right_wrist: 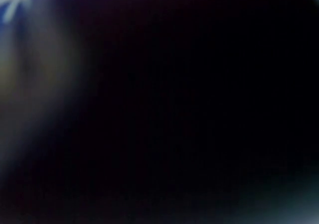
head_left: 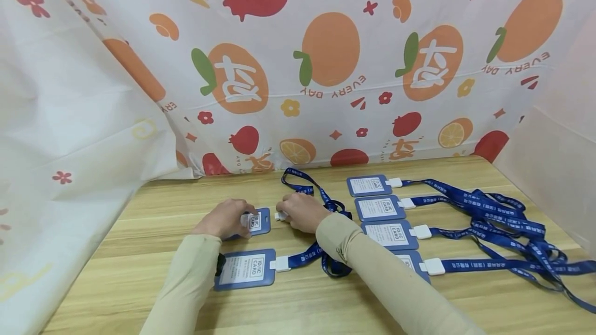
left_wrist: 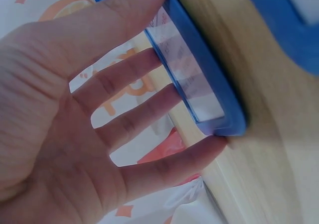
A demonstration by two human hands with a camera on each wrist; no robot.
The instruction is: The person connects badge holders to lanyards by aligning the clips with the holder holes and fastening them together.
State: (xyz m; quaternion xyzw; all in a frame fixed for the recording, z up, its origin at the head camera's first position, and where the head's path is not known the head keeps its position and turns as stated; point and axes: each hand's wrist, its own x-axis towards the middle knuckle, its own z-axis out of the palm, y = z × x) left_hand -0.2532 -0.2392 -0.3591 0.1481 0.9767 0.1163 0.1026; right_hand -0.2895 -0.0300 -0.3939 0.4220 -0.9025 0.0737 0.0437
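Note:
My left hand [head_left: 227,218] grips a blue ID card holder [head_left: 264,220] low over the wooden table. In the left wrist view, the thumb lies on one long edge of that holder [left_wrist: 205,57] and the fingertips on the opposite edge and corner. Just to its right, my right hand [head_left: 301,212] pinches the white clip [head_left: 280,216] of a dark blue lanyard [head_left: 298,173]. A small gap separates the clip from the holder's slotted end. The right wrist view is almost wholly dark and hides this grip.
Nearer me lies another card holder [head_left: 247,270] with its white clip [head_left: 281,263] attached. Several holders with lanyards [head_left: 379,207] form a column on the right, partly behind my right forearm. Their straps [head_left: 507,221] tangle toward the right edge. A fruit-print cloth [head_left: 279,133] hangs behind the table.

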